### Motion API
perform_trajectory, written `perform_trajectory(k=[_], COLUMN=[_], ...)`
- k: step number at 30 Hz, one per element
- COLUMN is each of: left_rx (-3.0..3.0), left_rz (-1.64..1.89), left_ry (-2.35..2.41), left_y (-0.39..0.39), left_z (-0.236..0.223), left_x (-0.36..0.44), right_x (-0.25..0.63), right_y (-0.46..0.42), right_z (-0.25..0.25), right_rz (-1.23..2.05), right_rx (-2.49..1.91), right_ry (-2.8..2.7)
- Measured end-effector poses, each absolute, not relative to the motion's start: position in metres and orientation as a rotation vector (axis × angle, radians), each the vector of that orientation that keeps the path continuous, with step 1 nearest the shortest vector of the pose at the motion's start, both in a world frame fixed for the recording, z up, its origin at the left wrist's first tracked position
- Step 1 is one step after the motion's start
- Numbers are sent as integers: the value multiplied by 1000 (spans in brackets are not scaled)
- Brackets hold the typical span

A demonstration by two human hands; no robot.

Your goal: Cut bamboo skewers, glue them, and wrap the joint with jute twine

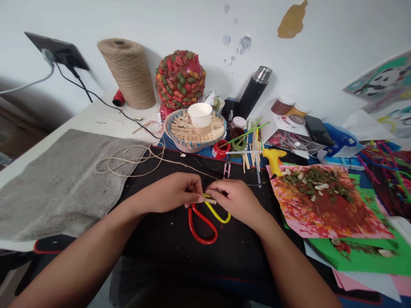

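My left hand (180,192) is closed, its thumb and fingers pinching a short twine-wrapped stick (211,200). At the stick's other end, my right hand (239,199) is also closed, with the thin twine between thumb and forefinger. Loose twine (201,172) runs back from the hands to tangled loops at the left. Scissors with one red and one yellow handle (203,240) lie on the black mat (160,244) just beneath my hands; their blades are hidden. The fingertips partly cover the stick.
Behind stand a big twine cone (130,75), a ball covered in painted shells (180,81), a woven basket (175,134) with a paper cup (200,114), and a black flask (253,92). A yellow glue gun (272,160) and painted paper (349,218) lie right; grey felt (64,179) lies left.
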State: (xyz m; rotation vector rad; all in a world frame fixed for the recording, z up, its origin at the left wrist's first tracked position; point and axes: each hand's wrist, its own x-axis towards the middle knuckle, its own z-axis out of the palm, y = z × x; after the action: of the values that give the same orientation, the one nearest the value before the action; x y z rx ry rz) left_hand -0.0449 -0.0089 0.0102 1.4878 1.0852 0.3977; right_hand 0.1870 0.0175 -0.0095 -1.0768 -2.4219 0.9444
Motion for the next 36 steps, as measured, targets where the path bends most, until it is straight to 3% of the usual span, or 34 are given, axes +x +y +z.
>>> perform_trajectory(k=[17, 36], left_rx=[1685, 1407], left_rz=[376, 787], left_ry=[1383, 1245], left_y=[-6, -6], left_z=[5, 5], left_x=[-41, -48], right_x=[185, 182], right_y=[12, 10], right_z=[-7, -9], right_rz=[865, 854], right_rx=[-1008, -969], right_ry=[-2417, -2388])
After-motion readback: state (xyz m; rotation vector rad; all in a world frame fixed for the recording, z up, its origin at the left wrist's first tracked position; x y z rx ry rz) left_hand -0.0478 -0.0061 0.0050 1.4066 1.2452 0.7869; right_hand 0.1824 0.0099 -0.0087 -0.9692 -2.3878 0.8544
